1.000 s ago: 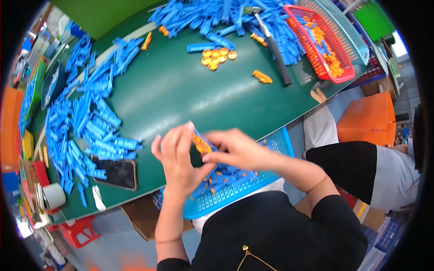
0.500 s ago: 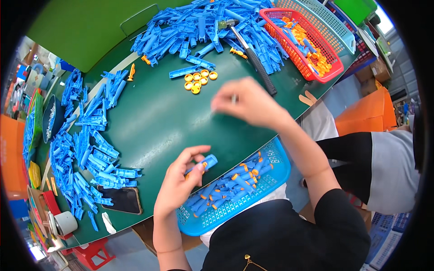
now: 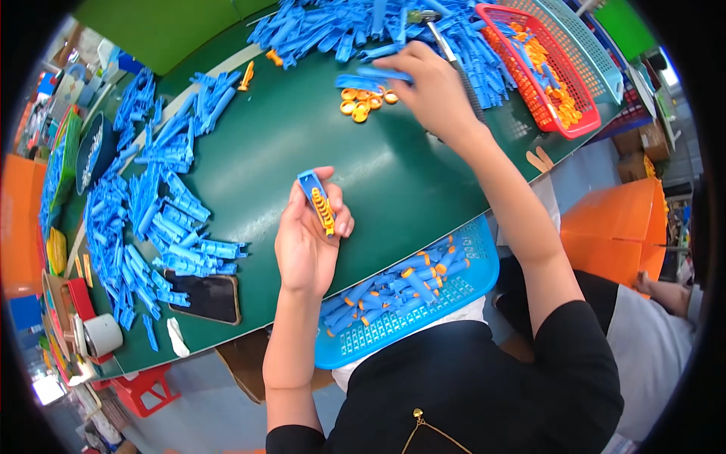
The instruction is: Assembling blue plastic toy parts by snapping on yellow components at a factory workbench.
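My left hand (image 3: 304, 253) is closed around a blue half-shell (image 3: 306, 180), its hollow side up, with an orange ribbed insert (image 3: 323, 208) lying in it. Over the far middle of the table, my right hand (image 3: 440, 94) pinches another long blue half-shell (image 3: 384, 73), smeared by motion. Just below it lies one more blue half-shell (image 3: 354, 82), partly overlapped. Several round orange caps (image 3: 361, 112) are grouped on the table beside these pieces, close to my right fingertips.
Blue half-shells are heaped at the far side (image 3: 325, 30) and the left (image 3: 170, 204). A hammer (image 3: 463, 76) lies behind my right hand. A red basket (image 3: 586, 130) holds orange and blue parts. A blue basket (image 3: 484, 272) in front of me holds capped blue tubes. A phone (image 3: 212, 299) lies front left.
My right hand has moved away to the pieces by the caps and taken hold of a blue half-shell. My left hand has turned its shell, so the orange insert shows. The view has shifted.
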{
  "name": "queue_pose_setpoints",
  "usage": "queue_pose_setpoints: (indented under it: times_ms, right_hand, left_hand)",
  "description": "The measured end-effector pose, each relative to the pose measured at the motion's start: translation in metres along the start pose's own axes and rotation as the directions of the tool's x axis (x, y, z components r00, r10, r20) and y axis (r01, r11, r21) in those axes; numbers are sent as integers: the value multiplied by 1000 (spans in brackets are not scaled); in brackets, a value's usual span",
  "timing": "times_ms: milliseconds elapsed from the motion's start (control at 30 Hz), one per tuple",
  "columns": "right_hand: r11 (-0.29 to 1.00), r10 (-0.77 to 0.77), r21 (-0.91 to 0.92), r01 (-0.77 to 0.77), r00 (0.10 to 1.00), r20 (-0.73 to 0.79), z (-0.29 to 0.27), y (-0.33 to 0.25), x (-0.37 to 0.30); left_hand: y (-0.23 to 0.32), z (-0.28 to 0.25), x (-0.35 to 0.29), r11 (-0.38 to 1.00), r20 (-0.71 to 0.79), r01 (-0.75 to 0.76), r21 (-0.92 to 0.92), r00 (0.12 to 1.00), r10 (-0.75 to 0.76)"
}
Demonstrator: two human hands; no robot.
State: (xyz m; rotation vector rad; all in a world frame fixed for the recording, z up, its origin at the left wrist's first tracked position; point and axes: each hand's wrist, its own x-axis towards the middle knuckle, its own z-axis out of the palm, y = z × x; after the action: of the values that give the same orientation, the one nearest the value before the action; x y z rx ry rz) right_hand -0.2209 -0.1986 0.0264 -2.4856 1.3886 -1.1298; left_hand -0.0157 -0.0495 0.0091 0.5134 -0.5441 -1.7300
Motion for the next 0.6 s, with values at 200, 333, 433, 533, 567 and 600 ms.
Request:
queue_pose_setpoints:
  times_ms: [200, 333, 433, 533, 567, 600]
  right_hand:
    - [994, -95, -42, 102, 985, 141, -7, -43, -89]
    - [999, 3, 33, -6, 996, 91, -10, -37, -99]
    - [981, 120, 151, -123, 992, 30, -12, -30, -89]
    - [694, 335, 640, -329, 935, 116, -27, -64, -88]
    - [601, 322, 721, -346, 930, 178, -33, -78, -90]
    - [535, 295, 756, -377, 922, 251, -33, -90, -93]
  left_hand:
    - [1, 4, -3, 999, -168, -33, -27, 985, 29]
    - [-1, -5, -5, 996, -156, -30, 87, 987, 43]
    - [-4, -5, -6, 990, -159, -34, 140, 986, 56]
    - [-9, -9, -8, 988, -206, -36, 153, 976, 68]
    - [-11, -10, -8, 987, -170, -57, 152, 982, 83]
    - [-10, -9, -9, 985, -178, -59, 163, 980, 88]
